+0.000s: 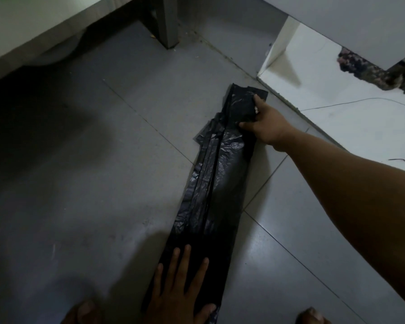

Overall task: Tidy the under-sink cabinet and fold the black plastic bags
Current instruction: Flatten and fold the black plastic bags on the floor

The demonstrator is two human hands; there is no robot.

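A long folded black plastic bag (216, 183) lies on the grey tiled floor (80, 160). The left hand (180, 291) presses flat on its near end. The right hand (264, 122) pinches its far end.

We have one view only, from a wide-angle camera worn on the head. It looks forward and steeply down at the tiled floor (103, 183), from close above. The near edge of our frame cuts the left hand (180, 288) at the wrist; the right hand (264, 122) reaches toward the far middle. The open cabinet (313, 73) sits at upper right. Straight edges bow near the borders.
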